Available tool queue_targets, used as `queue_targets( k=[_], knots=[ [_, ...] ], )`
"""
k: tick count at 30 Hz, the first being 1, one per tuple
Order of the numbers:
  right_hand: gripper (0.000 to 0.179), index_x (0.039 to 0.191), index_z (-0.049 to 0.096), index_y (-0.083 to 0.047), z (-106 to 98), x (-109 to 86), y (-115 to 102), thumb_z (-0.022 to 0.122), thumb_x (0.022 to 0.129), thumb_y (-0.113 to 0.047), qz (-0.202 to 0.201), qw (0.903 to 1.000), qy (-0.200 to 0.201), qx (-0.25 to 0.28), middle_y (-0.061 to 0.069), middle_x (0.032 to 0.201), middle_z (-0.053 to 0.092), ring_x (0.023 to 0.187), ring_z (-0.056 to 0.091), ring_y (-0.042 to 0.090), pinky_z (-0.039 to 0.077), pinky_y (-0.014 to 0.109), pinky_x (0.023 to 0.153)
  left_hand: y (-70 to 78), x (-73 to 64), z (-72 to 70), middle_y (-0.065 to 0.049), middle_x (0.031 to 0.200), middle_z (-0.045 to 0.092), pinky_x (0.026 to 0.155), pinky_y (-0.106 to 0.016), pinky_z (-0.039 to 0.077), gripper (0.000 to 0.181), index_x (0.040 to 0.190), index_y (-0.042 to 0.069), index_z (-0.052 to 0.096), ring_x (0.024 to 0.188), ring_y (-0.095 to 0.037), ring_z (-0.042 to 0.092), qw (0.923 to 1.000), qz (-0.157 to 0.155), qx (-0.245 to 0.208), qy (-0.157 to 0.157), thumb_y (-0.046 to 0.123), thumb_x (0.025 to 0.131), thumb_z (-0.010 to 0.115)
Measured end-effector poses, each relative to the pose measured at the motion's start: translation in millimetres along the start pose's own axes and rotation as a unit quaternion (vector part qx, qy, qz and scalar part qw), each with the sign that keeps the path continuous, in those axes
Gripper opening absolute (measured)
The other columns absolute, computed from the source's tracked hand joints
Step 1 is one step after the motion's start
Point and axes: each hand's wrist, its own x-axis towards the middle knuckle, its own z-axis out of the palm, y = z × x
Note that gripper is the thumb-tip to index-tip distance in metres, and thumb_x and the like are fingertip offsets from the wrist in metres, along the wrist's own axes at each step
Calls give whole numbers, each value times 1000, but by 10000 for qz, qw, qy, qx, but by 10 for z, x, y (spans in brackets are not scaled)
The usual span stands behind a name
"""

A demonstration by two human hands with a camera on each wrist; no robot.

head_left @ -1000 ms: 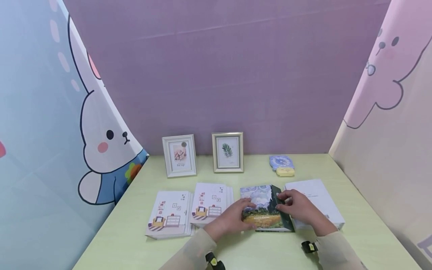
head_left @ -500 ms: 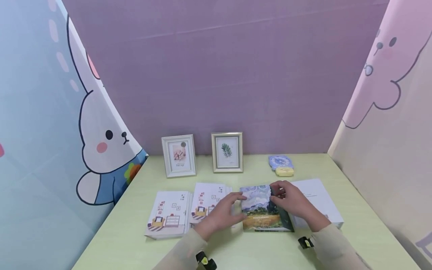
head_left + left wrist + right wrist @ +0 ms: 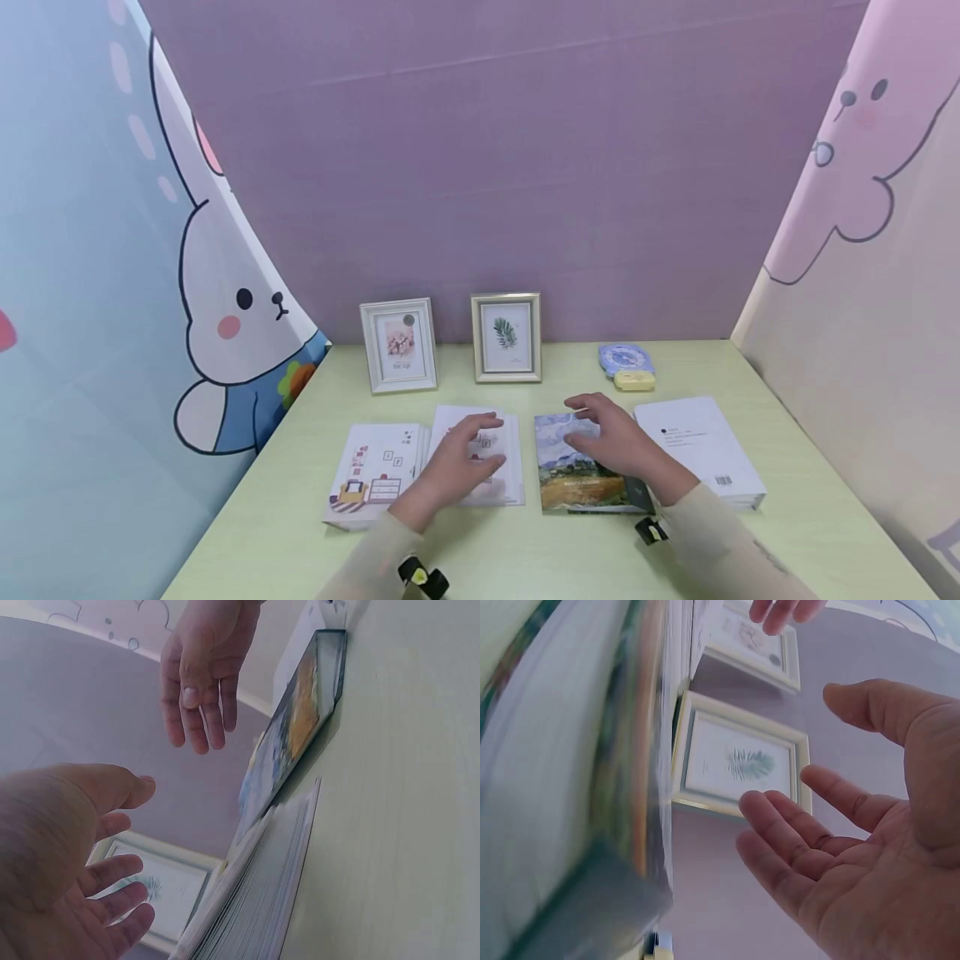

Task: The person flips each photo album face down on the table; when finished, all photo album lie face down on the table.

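Observation:
My left hand hovers over a white illustrated album, fingers loosely bent and holding nothing. A thick stack of its page edges shows below that hand in the left wrist view. To the right lies a photo album with a landscape painting on its cover and a dark green spine. Above this album is my right hand, its fingers spread apart and bare. The right wrist view shows the right palm facing the camera, apart from the album's edge.
Another white illustrated album lies at the left, and a white book with a barcode at the right. Behind stand a white picture frame and a gold-edged frame. A blue round item and a yellow one lie back right.
Both hands have come off the painted photo album. The left hand has moved left over the white album; the right has lifted and shifted slightly left. The album lies almost where it was.

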Motion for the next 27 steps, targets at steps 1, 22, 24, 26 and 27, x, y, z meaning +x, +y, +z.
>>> queue_targets(
  k=[1,22,24,26,27],
  knots=[
    [54,146,56,-12,24,13,-16,77,98,-24,-37,10000,-10,-3,11,144,55,133,56,39,52,59,104,-27,-15,-33,-7,157,51,113,-51,48,52,144,12,60,141,-32,50,10000,-44,-11,61,20,95,78],
    [69,152,54,-15,535,280,-242,84,91,-26,-109,9990,-420,-124,1,147,54,135,53,31,50,55,108,-454,-253,-475,-14,157,48,120,-51,37,59,148,8,55,146,-38,44,9909,-745,-328,1070,10,94,79],
    [70,153,53,-15,568,294,-247,84,91,-27,-111,9987,-475,-127,2,148,53,137,52,32,50,57,108,-477,-274,-497,-13,159,46,119,-51,39,60,150,10,54,146,-40,43,9879,-1008,-499,1068,12,95,79],
    [71,153,52,-16,599,305,-261,84,91,-28,-99,9982,-586,-105,2,150,51,138,51,34,50,57,108,-499,-293,-516,-14,159,45,118,-53,40,62,151,12,53,145,-43,43,9847,-1218,-625,1079,15,95,79],
    [72,154,52,-16,611,308,-274,84,91,-29,-85,9979,-645,-77,3,151,51,138,51,34,50,57,108,-512,-300,-523,-15,159,45,117,-53,41,62,152,12,52,145,-44,43,9834,-1288,-675,1082,16,95,79]
  ],
)
